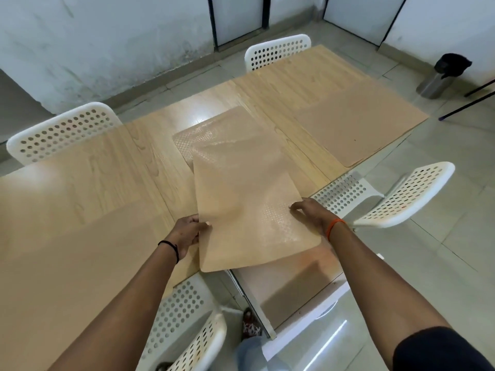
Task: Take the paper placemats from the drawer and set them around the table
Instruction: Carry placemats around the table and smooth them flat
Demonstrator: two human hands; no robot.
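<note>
I hold a tan paper placemat (246,204) above the near edge of the wooden table (88,172). My left hand (186,235) grips its left edge, thumb on top. My right hand (312,214) pinches its right edge. Under it a second placemat (214,129) lies flat at the table's middle. Another placemat (359,127) lies at the table's right end, and one (80,263) covers the near left part. Below the table edge an open drawer (292,285) shows a tan sheet inside.
White perforated chairs stand around the table: far left (61,129), far middle (278,50), near right (401,194) and right under my arms (187,330). A steel bin (442,76) with a black liner stands on the tiled floor at far right.
</note>
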